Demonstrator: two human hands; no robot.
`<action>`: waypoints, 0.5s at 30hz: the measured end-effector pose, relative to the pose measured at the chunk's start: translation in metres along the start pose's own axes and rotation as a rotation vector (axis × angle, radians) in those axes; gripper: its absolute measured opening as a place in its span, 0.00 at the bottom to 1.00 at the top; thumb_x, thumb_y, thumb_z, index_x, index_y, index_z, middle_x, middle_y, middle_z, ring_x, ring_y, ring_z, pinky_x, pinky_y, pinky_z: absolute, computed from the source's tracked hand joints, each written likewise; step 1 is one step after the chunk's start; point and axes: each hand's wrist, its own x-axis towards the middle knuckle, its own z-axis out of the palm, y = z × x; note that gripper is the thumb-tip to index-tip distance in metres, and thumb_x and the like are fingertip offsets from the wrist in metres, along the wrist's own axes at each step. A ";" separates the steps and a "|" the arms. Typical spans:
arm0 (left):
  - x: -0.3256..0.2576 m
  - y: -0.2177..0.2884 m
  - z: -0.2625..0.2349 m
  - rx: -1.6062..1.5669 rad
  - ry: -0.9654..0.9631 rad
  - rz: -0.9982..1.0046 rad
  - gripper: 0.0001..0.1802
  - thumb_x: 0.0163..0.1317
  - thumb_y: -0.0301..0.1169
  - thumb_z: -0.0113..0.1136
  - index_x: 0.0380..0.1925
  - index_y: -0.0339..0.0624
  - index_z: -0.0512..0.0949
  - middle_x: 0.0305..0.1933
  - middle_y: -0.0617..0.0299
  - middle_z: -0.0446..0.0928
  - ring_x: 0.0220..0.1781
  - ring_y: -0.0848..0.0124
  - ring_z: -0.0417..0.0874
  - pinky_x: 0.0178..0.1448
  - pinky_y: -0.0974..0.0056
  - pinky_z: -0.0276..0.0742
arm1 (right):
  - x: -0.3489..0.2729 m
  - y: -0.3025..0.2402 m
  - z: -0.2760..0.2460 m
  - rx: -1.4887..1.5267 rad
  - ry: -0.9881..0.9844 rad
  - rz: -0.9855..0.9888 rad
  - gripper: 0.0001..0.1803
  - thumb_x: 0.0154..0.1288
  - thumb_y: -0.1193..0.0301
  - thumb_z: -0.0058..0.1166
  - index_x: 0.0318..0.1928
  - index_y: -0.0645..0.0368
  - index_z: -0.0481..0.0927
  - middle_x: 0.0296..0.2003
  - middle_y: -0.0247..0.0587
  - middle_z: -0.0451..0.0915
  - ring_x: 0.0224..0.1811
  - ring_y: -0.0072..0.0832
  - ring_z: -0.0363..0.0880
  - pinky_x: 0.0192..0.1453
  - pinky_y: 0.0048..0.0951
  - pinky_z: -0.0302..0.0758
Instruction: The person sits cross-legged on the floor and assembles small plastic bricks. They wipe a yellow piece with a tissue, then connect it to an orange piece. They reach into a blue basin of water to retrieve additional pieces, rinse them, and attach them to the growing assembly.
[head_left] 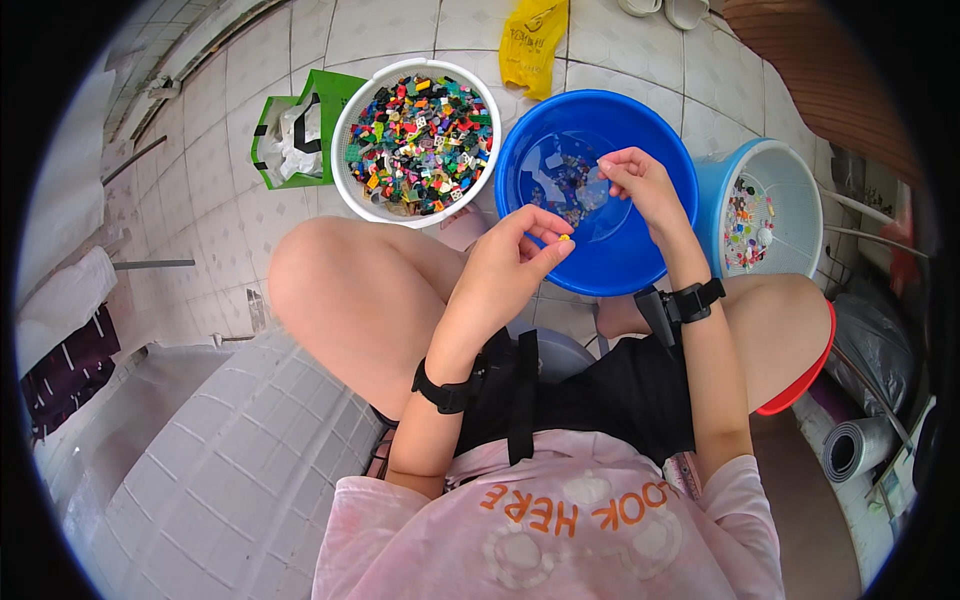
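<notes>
Between the thumb and fingertips of my left hand (pixel 512 262) is a small yellow piece (pixel 565 238), too small to tell its exact kind. This hand is over the near left rim of a blue basin (pixel 655 245). Above the basin's right side, my right hand (pixel 645 188) is closed in a pinch; whatever its fingertips hold, if anything, does not show. Water and many tiny coloured pieces (pixel 570 190) lie at the basin's bottom. To the left stands a round white basket (pixel 342 190) full of mixed toy building bricks (pixel 420 140).
At the right, a light blue bucket (pixel 712 225) lies tilted with small coloured pieces inside. A green bag (pixel 340 95) stands left of the basket. A yellow plastic bag (pixel 532 45) lies on the tiled floor behind. My knees flank the basin's near side.
</notes>
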 end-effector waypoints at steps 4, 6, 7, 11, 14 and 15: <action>-0.007 0.002 -0.004 0.056 -0.028 0.023 0.07 0.60 0.28 0.64 0.37 0.39 0.79 0.32 0.63 0.76 0.28 0.78 0.72 0.36 0.72 0.71 | -0.004 -0.027 0.029 0.061 -0.150 -0.089 0.10 0.65 0.69 0.59 0.45 0.58 0.78 0.37 0.32 0.82 0.36 0.16 0.77 0.40 0.18 0.70; -0.009 0.001 -0.009 0.074 -0.047 0.032 0.07 0.60 0.28 0.64 0.37 0.38 0.78 0.33 0.62 0.77 0.28 0.76 0.72 0.36 0.70 0.72 | -0.012 -0.044 0.043 0.086 -0.222 -0.125 0.09 0.65 0.72 0.58 0.45 0.59 0.77 0.40 0.35 0.81 0.42 0.18 0.79 0.43 0.20 0.72; -0.010 0.001 -0.013 0.057 -0.034 0.014 0.07 0.59 0.28 0.64 0.37 0.38 0.78 0.33 0.62 0.77 0.28 0.76 0.72 0.36 0.69 0.72 | -0.017 -0.054 0.049 0.108 -0.256 -0.134 0.09 0.65 0.72 0.58 0.44 0.58 0.77 0.40 0.35 0.82 0.43 0.18 0.79 0.43 0.19 0.72; -0.014 -0.004 -0.029 0.013 0.002 -0.048 0.07 0.59 0.27 0.64 0.36 0.37 0.79 0.33 0.60 0.77 0.28 0.75 0.73 0.36 0.69 0.72 | -0.038 -0.086 0.072 0.182 -0.358 -0.185 0.07 0.65 0.73 0.59 0.42 0.60 0.78 0.40 0.35 0.82 0.42 0.17 0.80 0.40 0.19 0.73; -0.017 -0.009 -0.036 -0.004 0.003 -0.038 0.07 0.59 0.27 0.64 0.35 0.37 0.79 0.33 0.60 0.77 0.28 0.74 0.73 0.36 0.68 0.72 | -0.051 -0.103 0.083 0.205 -0.411 -0.222 0.07 0.64 0.74 0.60 0.42 0.59 0.77 0.40 0.34 0.82 0.42 0.17 0.81 0.39 0.19 0.73; -0.018 -0.010 -0.037 -0.009 -0.003 -0.047 0.07 0.58 0.27 0.64 0.35 0.37 0.79 0.33 0.60 0.77 0.28 0.74 0.74 0.36 0.68 0.73 | -0.054 -0.107 0.086 0.203 -0.419 -0.227 0.07 0.65 0.73 0.60 0.42 0.59 0.77 0.40 0.34 0.82 0.42 0.17 0.81 0.38 0.19 0.73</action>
